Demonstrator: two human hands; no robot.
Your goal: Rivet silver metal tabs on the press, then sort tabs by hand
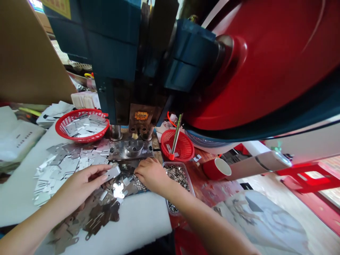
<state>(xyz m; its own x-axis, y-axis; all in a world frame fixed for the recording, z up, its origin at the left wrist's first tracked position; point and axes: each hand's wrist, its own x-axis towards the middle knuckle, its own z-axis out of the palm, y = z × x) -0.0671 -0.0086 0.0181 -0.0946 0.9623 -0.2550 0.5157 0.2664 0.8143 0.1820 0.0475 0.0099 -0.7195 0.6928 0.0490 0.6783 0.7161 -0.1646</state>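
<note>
My left hand (79, 184) pinches a small flat metal plate (113, 172) between thumb and fingers, just in front of the press die (131, 148). My right hand (151, 174) lies knuckles up beside it, fingers curled down onto small metal parts at the die's front edge; what they hold is hidden. Several loose metal plates (66, 163) are spread on the white pad under my left hand. A clear tray of small metal bits (176, 173) sits right next to my right wrist.
A blue punch press (119, 53) with a big red flywheel (265, 60) looms over the die. A red basket of plates (82, 124) stands at the back left. A smaller red basket (180, 146) holds a tool. A red cup (216, 168) sits right of the tray.
</note>
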